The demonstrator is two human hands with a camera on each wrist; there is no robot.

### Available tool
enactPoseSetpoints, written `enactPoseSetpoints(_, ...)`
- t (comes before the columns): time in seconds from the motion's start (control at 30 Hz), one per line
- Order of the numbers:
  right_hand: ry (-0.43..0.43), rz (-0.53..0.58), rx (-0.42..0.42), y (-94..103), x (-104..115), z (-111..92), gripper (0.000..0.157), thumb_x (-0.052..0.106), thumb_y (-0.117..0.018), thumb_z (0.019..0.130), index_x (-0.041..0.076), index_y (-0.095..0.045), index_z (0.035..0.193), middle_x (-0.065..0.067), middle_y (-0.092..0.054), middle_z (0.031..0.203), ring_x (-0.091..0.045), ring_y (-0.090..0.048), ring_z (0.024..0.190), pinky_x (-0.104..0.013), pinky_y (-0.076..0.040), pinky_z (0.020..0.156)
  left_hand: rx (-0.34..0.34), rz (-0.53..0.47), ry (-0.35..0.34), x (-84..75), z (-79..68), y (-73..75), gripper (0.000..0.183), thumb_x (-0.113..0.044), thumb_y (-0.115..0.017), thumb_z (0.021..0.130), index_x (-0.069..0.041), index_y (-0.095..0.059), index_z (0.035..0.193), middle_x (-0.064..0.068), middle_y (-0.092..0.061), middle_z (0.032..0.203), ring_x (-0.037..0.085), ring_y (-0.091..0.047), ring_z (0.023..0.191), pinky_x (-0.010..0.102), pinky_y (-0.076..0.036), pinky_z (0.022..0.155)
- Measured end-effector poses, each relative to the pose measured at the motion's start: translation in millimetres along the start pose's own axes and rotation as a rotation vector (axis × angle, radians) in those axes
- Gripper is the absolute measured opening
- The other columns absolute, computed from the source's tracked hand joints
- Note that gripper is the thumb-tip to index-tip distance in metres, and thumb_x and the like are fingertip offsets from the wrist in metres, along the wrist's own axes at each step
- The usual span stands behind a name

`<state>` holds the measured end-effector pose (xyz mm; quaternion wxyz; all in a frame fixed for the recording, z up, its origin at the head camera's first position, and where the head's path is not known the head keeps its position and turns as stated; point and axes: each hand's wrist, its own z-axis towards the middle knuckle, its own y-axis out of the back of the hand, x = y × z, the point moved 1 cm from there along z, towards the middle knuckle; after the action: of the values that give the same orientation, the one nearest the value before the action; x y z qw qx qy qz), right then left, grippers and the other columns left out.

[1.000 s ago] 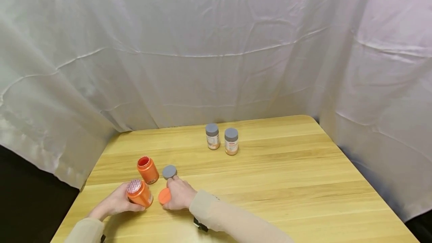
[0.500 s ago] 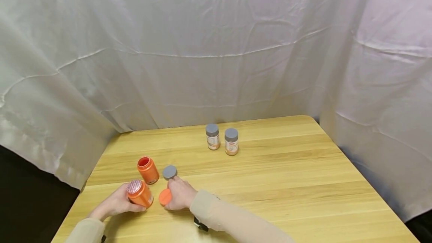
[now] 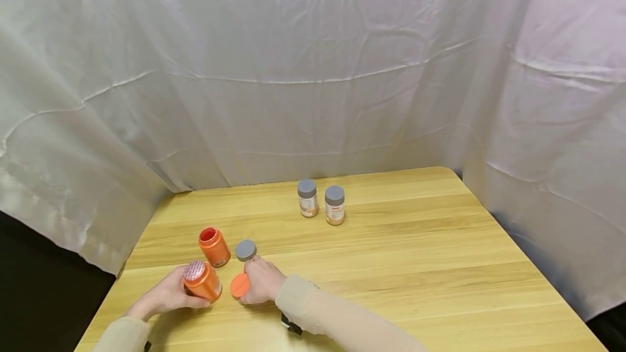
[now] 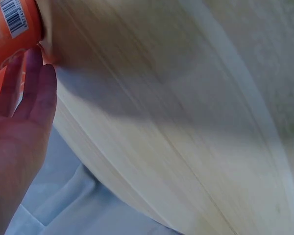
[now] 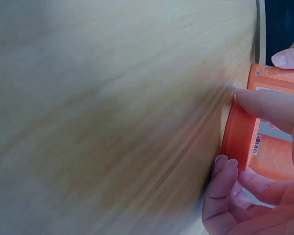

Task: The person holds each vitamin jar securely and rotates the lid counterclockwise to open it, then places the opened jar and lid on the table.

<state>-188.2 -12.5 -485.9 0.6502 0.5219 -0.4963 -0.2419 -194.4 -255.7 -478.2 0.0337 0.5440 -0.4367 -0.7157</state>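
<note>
My left hand [image 3: 171, 289] grips an orange bottle [image 3: 205, 286] by its side, thumb in front and fingers behind. Silvery printed film covers the bottle's mouth. In the left wrist view, the fingers lie along the bottle [image 4: 12, 36] beneath its barcode label. Just to the right, my right hand [image 3: 264, 281] holds an orange lid [image 3: 239, 286] by its edge, low at the tabletop. The right wrist view shows the thumb on one side of the lid [image 5: 239, 134] and curled fingers on the other.
An uncapped orange bottle [image 3: 214, 247] stands behind the gripped one. A grey lid [image 3: 246, 249] lies just beyond my right fingers. Two small jars, one [image 3: 308, 198] left of the other [image 3: 335, 205], stand farther back with grey caps. Pale curtains surround the wooden table [image 3: 440, 259].
</note>
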Motion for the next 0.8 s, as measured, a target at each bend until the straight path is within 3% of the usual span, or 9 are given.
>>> enactPoseSetpoints(0.23, -0.01, 0.103, 0.049, 7.3, -11, -2, 0.064, 0.053, -0.084, 0.074, 0.01, -0.066, 0.117, -0.001, -0.065, 0.107, -0.013, -0.064, 0.09, -0.021, -0.052, 0.078, -0.031, -0.044, 0.038, -9.4, -4.9, 11.8, 0.072, -0.014, -0.088, 0.075, 0.008, -0.051, 0.134, 0.009, -0.068, 0.12, -0.009, -0.057, 0.106, 0.019, -0.048, 0.089)
enactPoseSetpoints(0.47, 0.05, 0.271, -0.007, 22.2, -33, -4, 0.06, 0.055, -0.068, 0.089, 0.005, -0.063, 0.124, -0.005, -0.068, 0.101, -0.007, -0.058, 0.084, -0.019, -0.047, 0.074, -0.071, -0.065, -0.075, -26.2, -5.6, 35.3, 0.053, -0.003, -0.076, 0.085, 0.007, -0.053, 0.132, 0.009, -0.067, 0.122, -0.005, -0.06, 0.109, 0.02, -0.052, 0.088)
enactPoseSetpoints(0.63, 0.051, 0.359, -0.058, 42.7, -48, -10, 0.054, 0.052, -0.054, 0.098, 0.007, -0.063, 0.126, -0.004, -0.067, 0.106, -0.008, -0.058, 0.089, -0.021, -0.048, 0.076, -0.147, 0.004, -0.06, -51.0, 7.0, 49.5, 0.036, -0.009, -0.066, 0.094, 0.0, -0.059, 0.129, 0.016, -0.067, 0.123, -0.003, -0.062, 0.107, 0.021, -0.053, 0.089)
enactPoseSetpoints(0.8, 0.062, 0.445, -0.12, 65.9, -68, -15, 0.043, 0.041, -0.048, 0.103, 0.006, -0.063, 0.125, -0.007, -0.067, 0.111, -0.013, -0.061, 0.094, -0.025, -0.052, 0.082, -0.227, 0.049, -0.085, -78.9, 31.0, 55.3, 0.033, -0.013, -0.06, 0.1, -0.002, -0.059, 0.13, 0.02, -0.066, 0.125, 0.001, -0.064, 0.106, 0.018, -0.052, 0.091)
